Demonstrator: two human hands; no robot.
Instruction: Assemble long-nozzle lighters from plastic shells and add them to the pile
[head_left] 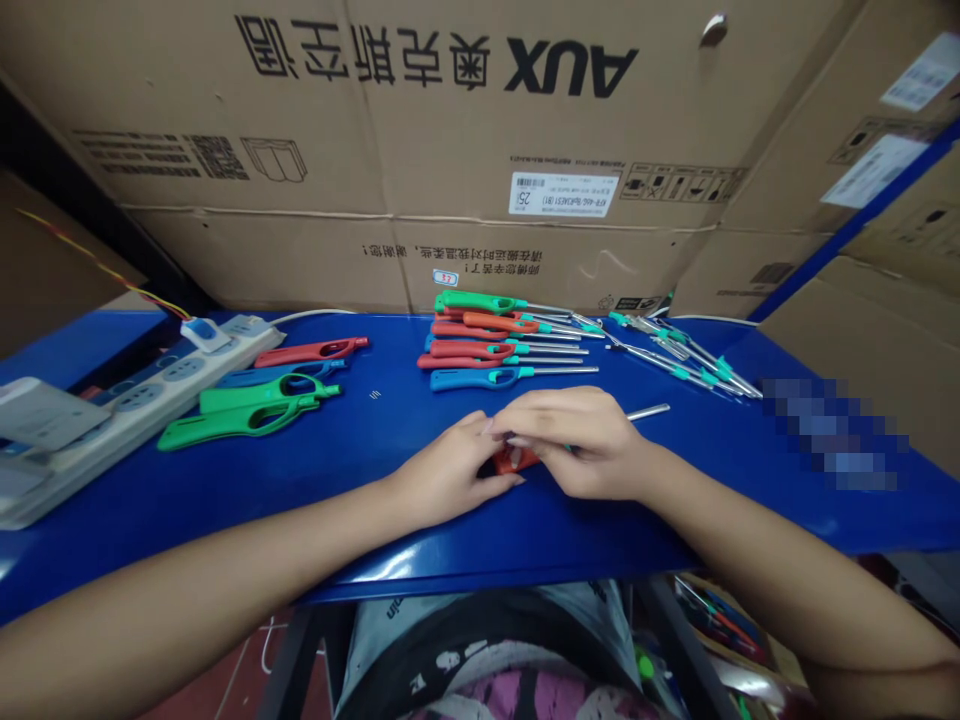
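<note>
Both my hands meet at the middle of the blue table (225, 480). They close together on a red long-nosed lighter (516, 459). Its red handle shows between my left hand (450, 470) and my right hand (581, 440). The metal tube (646, 411) of the lighter sticks out to the right past my right hand. Most of the lighter is hidden under my fingers.
A stack of finished lighters (487, 340) in green, red, orange and blue lies behind my hands. Bare metal tubes with teal ends (682, 355) lie at the back right. Empty handle shells (255, 405) lie at the left beside a white power strip (142, 390). Cardboard boxes (450, 150) wall the back.
</note>
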